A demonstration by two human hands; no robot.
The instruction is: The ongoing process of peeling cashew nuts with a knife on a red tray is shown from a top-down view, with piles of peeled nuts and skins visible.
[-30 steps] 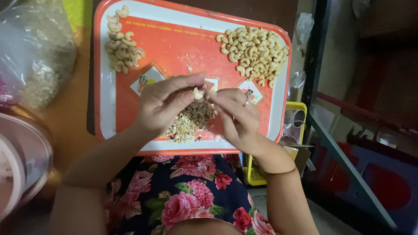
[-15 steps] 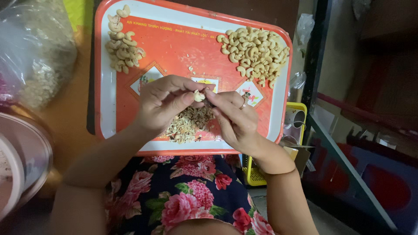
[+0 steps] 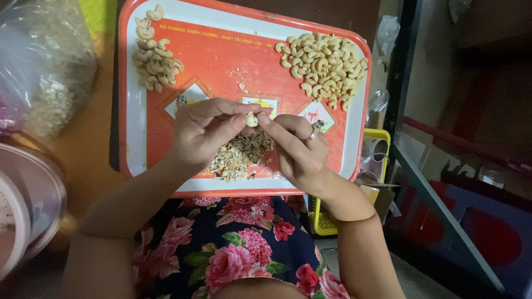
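— Orange plastic fills the middle of the frame, is that a tray?

— Yes, an orange tray (image 3: 219, 66) with a white rim, lying on the wooden counter (image 3: 91, 149); both hands meet above its lower middle.

— What are the hands doing?

— The left hand (image 3: 202, 133) and the right hand (image 3: 299, 152) are pinched together on one pale cashew (image 3: 251, 119); fingertips of both touch it, the other fingers curled in close; the right hand wears a ring (image 3: 314, 132).

— So where exactly is that cashew?

— Held in the air between the two hands, near the centre of the frame, just above a heap of brown skins (image 3: 241, 155) on the tray's lower part.

— And the rest of the tray?

— A small pile of cashews (image 3: 152, 58) sits in the upper left corner of the tray; a larger pile of cashews (image 3: 324, 63) sits in its upper right corner; the two piles are well apart, with a few crumbs scattered between them.

— Anything around the tray?

— A clear plastic bag (image 3: 47, 72) with pale bits inside at the upper left of the frame; a pink round container (image 3: 27, 210) at the lower left; a yellow basket (image 3: 374, 182) just past the tray's right edge; a floral dress (image 3: 238, 249) along the bottom.
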